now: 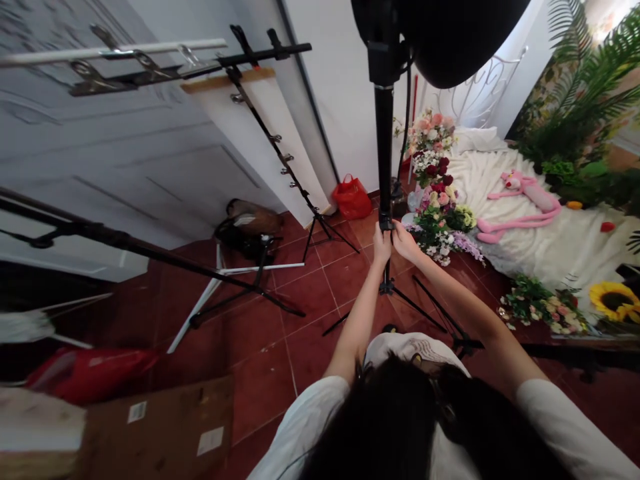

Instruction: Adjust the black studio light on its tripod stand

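Observation:
A black light stand [384, 140] rises upright in front of me, with a large dark lamp head [465, 40] at its top. My left hand [383, 244] is closed around the pole just under a clamp collar [385, 223]. From the other side my right hand [404, 241] grips at the same collar, its fingers partly hidden behind the pole. Below both hands the stand's legs [415, 303] spread on the floor. A dark cable hangs along the pole's right side.
Right of the stand are artificial flowers [435, 193] and a pink plush toy [535, 193] on white cloth [465, 177]. A red bag [353, 198] and a backdrop stand [280, 153] are beyond. Left are a black tripod [250, 287] and a cardboard box [165, 427].

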`<state>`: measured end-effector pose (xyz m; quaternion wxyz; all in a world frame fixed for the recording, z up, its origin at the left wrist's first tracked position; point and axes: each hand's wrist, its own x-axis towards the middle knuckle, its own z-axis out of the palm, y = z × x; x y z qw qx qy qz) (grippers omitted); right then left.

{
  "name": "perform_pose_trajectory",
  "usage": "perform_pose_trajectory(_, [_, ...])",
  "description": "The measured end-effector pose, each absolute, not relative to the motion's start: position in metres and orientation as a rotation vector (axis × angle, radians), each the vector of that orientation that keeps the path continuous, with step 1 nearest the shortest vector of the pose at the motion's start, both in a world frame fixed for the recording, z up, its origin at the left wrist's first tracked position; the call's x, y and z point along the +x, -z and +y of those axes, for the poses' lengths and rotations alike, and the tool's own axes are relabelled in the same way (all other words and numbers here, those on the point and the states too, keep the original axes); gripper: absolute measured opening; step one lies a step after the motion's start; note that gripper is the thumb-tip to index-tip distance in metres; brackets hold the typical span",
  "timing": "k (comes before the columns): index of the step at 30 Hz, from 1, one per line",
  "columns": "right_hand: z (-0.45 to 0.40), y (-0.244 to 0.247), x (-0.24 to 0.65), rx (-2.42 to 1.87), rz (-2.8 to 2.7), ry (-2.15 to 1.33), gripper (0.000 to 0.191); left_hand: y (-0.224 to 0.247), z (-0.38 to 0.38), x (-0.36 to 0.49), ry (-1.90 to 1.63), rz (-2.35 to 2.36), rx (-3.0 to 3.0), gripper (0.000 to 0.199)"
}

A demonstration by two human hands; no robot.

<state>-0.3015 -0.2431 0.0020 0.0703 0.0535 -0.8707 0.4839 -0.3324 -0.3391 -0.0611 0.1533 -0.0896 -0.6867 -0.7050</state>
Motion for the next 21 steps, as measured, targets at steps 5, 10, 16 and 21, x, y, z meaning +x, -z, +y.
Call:
perform_pose_trajectory(5, [-0.236, -0.013, -0.311, 0.158, -2.708, -1.311, 0.029, 0.059, -0.339, -0.333, 2.012, -1.965, -0.270, 0.073])
perform_pose_trajectory(10, [-0.225, -0.026, -0.311, -0.136, -2.847, -1.089, 0.025, 0.058, -0.337, -0.332, 2.017, -1.945, -0.274, 0.070])
perform_pose_trajectory(16, [-0.221, -0.025, -0.323, -0.296, -3.128, -1.261, 0.053, 0.059, -0.334, -0.333, 2.028, -1.939, -0.300, 0.071])
perform_pose_trajectory(21, [-0.215, -0.026, -0.337, -0.492, -3.225, -1.060, 0.067, 0.056, -0.337, -0.330, 2.012, -1.986, -0.306, 0.064])
